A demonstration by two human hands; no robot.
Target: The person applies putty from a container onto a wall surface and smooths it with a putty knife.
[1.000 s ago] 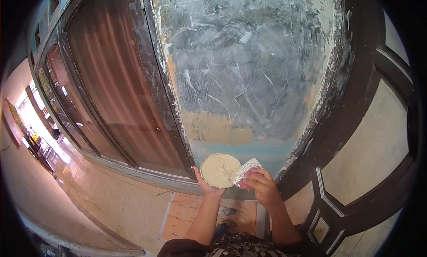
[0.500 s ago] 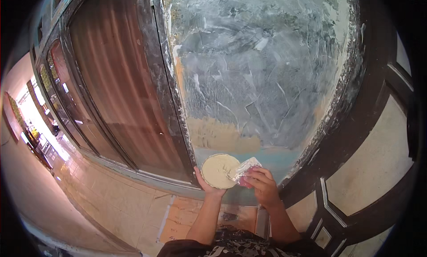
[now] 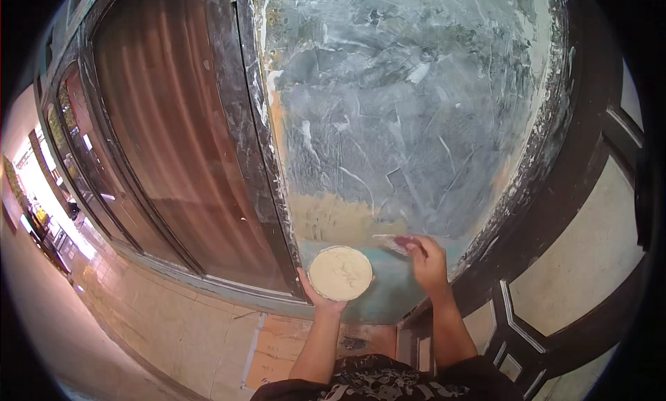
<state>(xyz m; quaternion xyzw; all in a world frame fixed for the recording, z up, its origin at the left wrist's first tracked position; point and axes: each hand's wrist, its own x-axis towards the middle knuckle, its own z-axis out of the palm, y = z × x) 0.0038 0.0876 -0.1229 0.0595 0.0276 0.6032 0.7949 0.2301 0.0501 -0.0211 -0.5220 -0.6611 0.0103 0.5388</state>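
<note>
My left hand [image 3: 326, 302] holds up a round tub of cream-coloured filler paste [image 3: 340, 272], its fingers wrapped round the side and underneath. The paste surface has scrape marks on its right part. In my right hand [image 3: 430, 261] is a putty knife [image 3: 398, 243] with a reddish grip and a whitish, smeared blade. The blade lies against or very close to the wall panel [image 3: 388, 144], at the right end of a beige patch of paste [image 3: 329, 220]; contact cannot be made out. Grey and white streaks cover the panel above, and bluish-green paint shows below.
A dark-framed window with a reddish-brown curtain [image 3: 166, 123] stands left of the panel. Dark door woodwork with pale inset panels [image 3: 569, 255] is at the right. Orange cardboard [image 3: 274, 349] lies on the tiled floor [image 3: 187, 325] below. A bright opening is at far left.
My right hand has lifted the putty knife away from the tub and moved it up and right to the wall. The tub has shifted slightly left and down.
</note>
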